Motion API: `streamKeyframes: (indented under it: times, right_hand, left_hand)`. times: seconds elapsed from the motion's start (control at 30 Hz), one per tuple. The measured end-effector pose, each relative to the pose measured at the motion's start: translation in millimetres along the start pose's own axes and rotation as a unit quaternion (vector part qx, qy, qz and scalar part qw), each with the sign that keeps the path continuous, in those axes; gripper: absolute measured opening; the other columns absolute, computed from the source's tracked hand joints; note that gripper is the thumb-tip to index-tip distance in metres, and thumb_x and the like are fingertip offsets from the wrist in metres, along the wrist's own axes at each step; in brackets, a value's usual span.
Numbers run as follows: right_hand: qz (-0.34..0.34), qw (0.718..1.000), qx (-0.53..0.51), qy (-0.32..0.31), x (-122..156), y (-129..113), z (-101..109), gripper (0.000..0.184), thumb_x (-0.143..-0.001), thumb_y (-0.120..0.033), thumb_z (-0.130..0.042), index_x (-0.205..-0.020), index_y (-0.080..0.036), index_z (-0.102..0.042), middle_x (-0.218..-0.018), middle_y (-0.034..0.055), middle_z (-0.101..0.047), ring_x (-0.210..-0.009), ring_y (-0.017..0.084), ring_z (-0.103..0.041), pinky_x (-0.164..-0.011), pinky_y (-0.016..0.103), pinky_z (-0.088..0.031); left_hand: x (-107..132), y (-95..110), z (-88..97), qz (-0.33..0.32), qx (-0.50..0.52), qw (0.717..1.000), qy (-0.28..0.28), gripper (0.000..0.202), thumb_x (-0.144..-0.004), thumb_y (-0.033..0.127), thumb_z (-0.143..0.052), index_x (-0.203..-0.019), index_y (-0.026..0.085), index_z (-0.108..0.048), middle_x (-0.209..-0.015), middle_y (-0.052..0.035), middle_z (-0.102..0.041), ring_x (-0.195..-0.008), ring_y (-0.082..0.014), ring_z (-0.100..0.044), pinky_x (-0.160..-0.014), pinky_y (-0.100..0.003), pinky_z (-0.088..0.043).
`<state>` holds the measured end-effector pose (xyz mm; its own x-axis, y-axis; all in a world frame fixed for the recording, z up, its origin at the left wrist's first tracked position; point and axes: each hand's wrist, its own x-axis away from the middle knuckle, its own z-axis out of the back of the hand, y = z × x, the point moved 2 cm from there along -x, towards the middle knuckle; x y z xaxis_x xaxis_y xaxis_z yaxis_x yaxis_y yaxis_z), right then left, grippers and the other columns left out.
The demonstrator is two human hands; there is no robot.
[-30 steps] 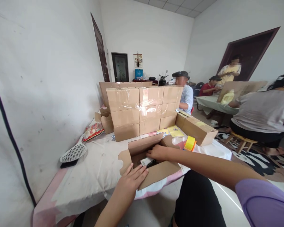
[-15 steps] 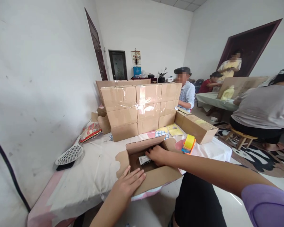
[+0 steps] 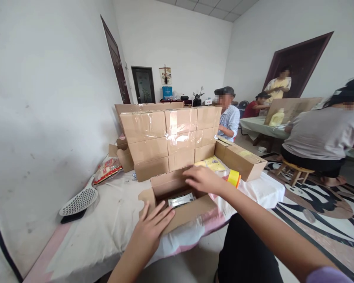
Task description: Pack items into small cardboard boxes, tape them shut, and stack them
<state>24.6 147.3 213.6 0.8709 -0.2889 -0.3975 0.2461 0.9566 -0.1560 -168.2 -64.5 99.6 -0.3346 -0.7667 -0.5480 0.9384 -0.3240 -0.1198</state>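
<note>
An open cardboard box (image 3: 191, 210) sits at the near edge of the white-covered table (image 3: 115, 220). A white labelled packet (image 3: 181, 200) lies inside it. My left hand (image 3: 151, 228) rests flat on the box's near flap, fingers spread. Above the box's far right side hovers my right hand (image 3: 203, 179), slightly blurred, fingers loosely extended and holding nothing. A yellow tape dispenser (image 3: 234, 177) lies just right of that hand.
A wall of sealed taped cartons (image 3: 168, 137) stands behind the box, with another long carton (image 3: 242, 159) at the right. A white perforated scoop (image 3: 78, 201) and a snack bag (image 3: 106, 169) lie at the left. Several people sit or stand at tables to the right.
My right hand has come up out of the box, leaving the white packet inside. My left hand stays on the near flap. The view has shifted slightly.
</note>
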Motion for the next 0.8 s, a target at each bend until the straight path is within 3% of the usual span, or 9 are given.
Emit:
streamKeyframes:
  times: [0.1,0.2,0.27,0.33,0.43,0.57,0.63,0.7,0.8]
  right_hand:
    - [-0.180,0.955,-0.105,0.211,29.7,32.0,16.1,0.036,-0.099,-0.043,-0.050,-0.123,-0.021,-0.064,-0.121,0.0130,-0.070,-0.111,0.028,-0.065,-0.098,0.046,-0.049]
    - [-0.247,0.891,-0.319,0.209,50.2,54.0,-8.6,0.050,-0.099,-0.058,-0.043,-0.131,-0.022,-0.057,-0.118,0.0121,-0.071,-0.110,0.028,-0.065,-0.095,0.047,-0.052]
    - [-0.218,0.875,-0.408,0.143,52.6,56.6,-31.7,0.052,-0.099,-0.062,-0.040,-0.126,-0.023,-0.062,-0.116,0.0107,-0.072,-0.118,0.028,-0.063,-0.105,0.049,-0.047]
    - [-0.190,0.874,-0.430,0.119,51.0,55.9,-49.4,0.052,-0.099,-0.064,-0.039,-0.115,-0.024,-0.069,-0.117,0.0101,-0.072,-0.126,0.028,-0.058,-0.116,0.051,-0.036]
    - [-0.179,0.848,-0.473,0.157,49.4,58.6,-65.7,0.055,-0.101,-0.064,-0.035,-0.117,-0.023,-0.067,-0.116,0.0111,-0.072,-0.125,0.029,-0.058,-0.117,0.054,-0.033]
    - [-0.163,0.817,-0.519,0.189,49.4,65.7,-80.1,0.055,-0.101,-0.062,-0.040,-0.145,-0.029,-0.046,-0.150,0.0108,-0.053,-0.143,0.028,-0.044,-0.119,0.053,-0.032]
    - [-0.150,0.826,-0.520,0.160,45.6,66.7,-85.3,0.060,-0.100,-0.056,-0.045,-0.154,-0.032,-0.033,-0.162,0.0087,-0.038,-0.151,0.025,-0.034,-0.122,0.052,-0.029]
    - [-0.150,0.840,-0.501,0.145,40.4,67.2,-85.9,0.061,-0.101,-0.049,-0.046,-0.157,-0.032,-0.028,-0.164,0.0084,-0.036,-0.151,0.024,-0.034,-0.122,0.050,-0.030]
    - [-0.139,0.891,-0.402,0.156,36.2,67.2,-74.9,0.047,-0.102,-0.040,-0.046,-0.147,-0.029,-0.047,-0.147,0.0086,-0.056,-0.139,0.024,-0.048,-0.117,0.047,-0.036]
  left_hand:
    - [-2.9,-12.5,7.9,0.194,0.007,0.975,0.108,0.055,-0.092,0.021,-0.057,-0.146,0.030,-0.053,-0.157,-0.0080,-0.047,-0.152,-0.0319,-0.030,-0.126,-0.062,-0.011]
    - [-1.4,-23.7,0.1,0.404,0.148,0.885,0.179,0.093,-0.084,0.049,-0.070,-0.161,0.021,-0.025,-0.162,-0.0191,-0.036,-0.151,-0.0367,-0.032,-0.119,-0.058,-0.035]
    - [-4.3,-25.4,-12.9,0.428,0.269,0.855,0.121,0.102,-0.083,0.052,-0.070,-0.162,0.021,-0.016,-0.157,-0.0185,-0.044,-0.145,-0.0341,-0.043,-0.115,-0.054,-0.042]
    - [-9.5,-25.8,-23.4,0.401,0.317,0.855,0.082,0.080,-0.085,0.051,-0.066,-0.155,0.024,-0.037,-0.151,-0.0141,-0.053,-0.143,-0.0328,-0.046,-0.118,-0.054,-0.038]
    - [-17.4,-32.6,-32.0,0.417,0.308,0.844,0.140,0.047,-0.088,0.050,-0.057,-0.126,0.022,-0.064,-0.138,-0.0125,-0.062,-0.137,-0.0329,-0.051,-0.118,-0.054,-0.038]
    - [-30.3,-49.4,-39.1,0.477,0.332,0.794,0.177,0.059,-0.087,0.041,-0.056,-0.142,0.022,-0.050,-0.145,-0.0151,-0.050,-0.136,-0.0316,-0.050,-0.102,-0.046,-0.053]
    - [-38.9,-58.5,-38.2,0.459,0.318,0.816,0.153,0.074,-0.088,0.034,-0.054,-0.157,0.027,-0.029,-0.159,-0.0143,-0.034,-0.146,-0.0309,-0.040,-0.107,-0.046,-0.050]
    - [-47.8,-66.8,-34.5,0.400,0.267,0.868,0.119,0.081,-0.089,0.030,-0.051,-0.162,0.028,-0.017,-0.165,-0.0126,-0.025,-0.152,-0.0301,-0.030,-0.116,-0.051,-0.041]
    - [-57.5,-74.7,-31.1,0.308,0.127,0.941,0.054,0.059,-0.090,0.029,-0.047,-0.148,0.030,-0.049,-0.153,-0.0079,-0.049,-0.148,-0.0314,-0.036,-0.122,-0.060,-0.025]
